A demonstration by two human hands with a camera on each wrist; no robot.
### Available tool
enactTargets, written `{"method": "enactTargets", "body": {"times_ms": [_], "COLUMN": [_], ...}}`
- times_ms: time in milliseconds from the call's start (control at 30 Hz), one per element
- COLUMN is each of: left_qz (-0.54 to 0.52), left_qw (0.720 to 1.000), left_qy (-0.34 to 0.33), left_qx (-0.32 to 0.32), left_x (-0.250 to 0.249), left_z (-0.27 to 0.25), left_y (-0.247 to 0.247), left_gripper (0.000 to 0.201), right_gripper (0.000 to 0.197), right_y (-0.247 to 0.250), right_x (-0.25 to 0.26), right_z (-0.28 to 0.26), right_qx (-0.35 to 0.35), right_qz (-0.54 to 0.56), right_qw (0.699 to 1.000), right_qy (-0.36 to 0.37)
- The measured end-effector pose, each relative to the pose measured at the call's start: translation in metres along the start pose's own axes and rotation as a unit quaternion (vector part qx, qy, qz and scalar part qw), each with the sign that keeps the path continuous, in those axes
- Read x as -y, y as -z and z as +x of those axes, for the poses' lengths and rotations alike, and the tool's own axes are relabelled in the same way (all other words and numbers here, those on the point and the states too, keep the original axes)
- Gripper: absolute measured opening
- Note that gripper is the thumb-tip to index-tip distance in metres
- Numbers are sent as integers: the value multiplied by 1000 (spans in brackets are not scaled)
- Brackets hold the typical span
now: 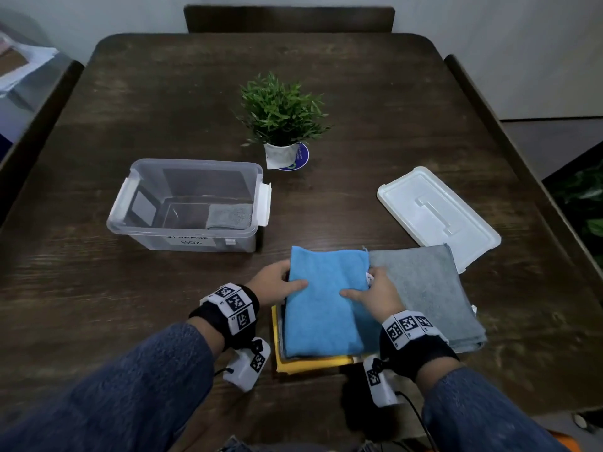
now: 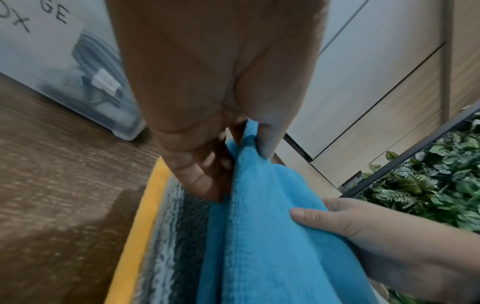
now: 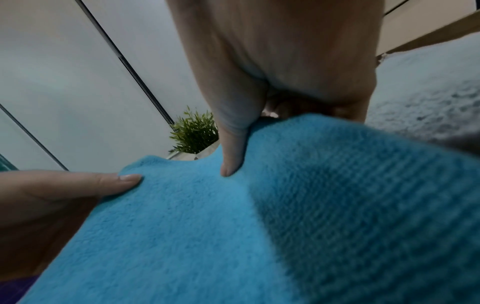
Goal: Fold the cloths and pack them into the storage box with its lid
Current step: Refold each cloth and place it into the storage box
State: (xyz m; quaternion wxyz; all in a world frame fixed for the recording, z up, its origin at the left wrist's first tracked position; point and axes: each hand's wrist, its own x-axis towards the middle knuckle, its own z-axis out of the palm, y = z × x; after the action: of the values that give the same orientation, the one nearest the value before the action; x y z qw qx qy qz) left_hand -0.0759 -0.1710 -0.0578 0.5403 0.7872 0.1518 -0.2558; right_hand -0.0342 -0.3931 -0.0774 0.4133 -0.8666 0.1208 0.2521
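From the head view, the left hand (image 1: 277, 283) and the right hand (image 1: 375, 293) each pinch a long side of the blue cloth (image 1: 326, 305), thumbs on top and fingers tucked beneath. The cloth is folded to a narrow strip and lies on a stack near the front of the desk (image 1: 130, 305), over a yellow cloth (image 1: 306, 365) and partly over a grey cloth (image 1: 424, 288). The storage box (image 1: 192, 203) stands open to the left, with one folded grey cloth (image 1: 230, 216) in its right end. The lid (image 1: 437, 213) lies apart on the right, its edge under the grey cloth's far corner. A potted plant (image 1: 282, 119) sits behind.

In the left wrist view, the left grip is closed on the blue edge, thumb against curled fingers (image 2: 207, 164), and the cloth there looks raised off the dark layer below.

In the right wrist view, the right thumb presses into the blue pile; its other fingers are hidden under the fabric.

By my judgement the task is early: one cloth packed, the blue one half folded, several cloths unfolded, the lid not yet on.
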Motion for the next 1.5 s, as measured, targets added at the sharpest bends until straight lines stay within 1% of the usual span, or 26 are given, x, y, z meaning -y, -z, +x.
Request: {"method": "enactTargets", "body": {"times_ms": [67, 133, 167, 233, 300, 367, 433, 500, 533, 600, 667, 700, 767, 833, 867, 900, 967, 1000, 1100, 1133, 1200, 1300, 1367, 1400, 1467, 1500], "left_qz": [-22, -39, -34, -4, 5, 7, 40, 59, 48, 5, -45, -86, -158, -170, -162, -152, -130, -119, -88, -85, -80, -65, -44, -40, -39, -39], "left_qw": [1000, 999, 999, 998, 995, 989, 989, 987, 988, 990, 992, 990, 984, 985, 987, 988, 991, 993, 996, 996, 996, 994, 988, 984, 979, 978], "left_qy": [-3, 18, 28, 57, 101, 126, 116, 108, 102, 87, 62, 50, 22, 2, -4, -12, -21, -20, -10, -3, 11, 48, 86, 105, 138, 153], "left_qx": [-4, -12, -17, -17, 24, 73, 88, 100, 105, 114, 102, 96, 74, 32, 12, -1, -8, -9, -25, -33, -49, -77, -117, -136, -144, -133], "left_x": [0, -1, -1, 2, 4, 6, 10, 8, 7, 2, -7, -12, -16, -17, -16, -14, -2, 6, 36, 47, 72, 118, 148, 160, 183, 193], "left_z": [-2, -4, -7, -12, -18, -23, -21, -22, -22, -24, -27, -29, -31, -35, -38, -43, -52, -59, -83, -91, -105, -115, -117, -118, -118, -118], "left_y": [-1, -1, 0, 1, 1, 1, 3, 5, 4, 1, -2, -4, -2, 6, 13, 21, 42, 54, 89, 100, 119, 141, 147, 148, 147, 145], "left_gripper": [32, 35, 35, 27, 29, 29, 34, 41, 41, 36, 26, 24, 29, 37, 36, 33, 33, 34, 36, 36, 35, 38, 47, 56, 85, 101], "right_gripper": [62, 53, 50, 44, 41, 47, 43, 40, 42, 42, 36, 34, 30, 23, 25, 34, 52, 56, 62, 62, 64, 76, 82, 86, 99, 106], "right_y": [4, 10, 11, 12, 11, 10, 9, 11, 13, 17, 20, 21, 23, 20, 16, 11, -4, -12, -47, -61, -94, -143, -172, -183, -199, -206], "right_x": [2, 6, 6, 5, 0, -6, -10, -13, -11, -9, -3, 0, 10, 22, 28, 35, 47, 54, 70, 75, 82, 86, 80, 76, 69, 65], "right_z": [0, -1, 0, -1, -3, -5, -8, -8, -9, -10, -13, -14, -20, -27, -30, -32, -39, -43, -58, -60, -64, -70, -72, -75, -83, -87], "right_qx": [-6, -3, 1, 9, 21, 70, 119, 124, 121, 113, 114, 115, 118, 121, 121, 116, 119, 133, 212, 228, 237, 211, 195, 194, 215, 237], "right_qz": [0, 2, 8, 21, 48, 50, 17, -5, -8, -3, 33, 50, 67, 89, 100, 108, 103, 96, 106, 98, 89, 83, 75, 73, 76, 65], "right_qw": [1000, 999, 999, 999, 998, 996, 992, 992, 993, 993, 993, 992, 989, 985, 982, 981, 979, 977, 960, 957, 952, 958, 965, 967, 968, 966], "right_qy": [19, 42, 45, 45, 41, 34, 26, 12, 12, 14, 22, 31, 59, 88, 102, 114, 132, 136, 146, 153, 172, 177, 159, 146, 104, 76]}}
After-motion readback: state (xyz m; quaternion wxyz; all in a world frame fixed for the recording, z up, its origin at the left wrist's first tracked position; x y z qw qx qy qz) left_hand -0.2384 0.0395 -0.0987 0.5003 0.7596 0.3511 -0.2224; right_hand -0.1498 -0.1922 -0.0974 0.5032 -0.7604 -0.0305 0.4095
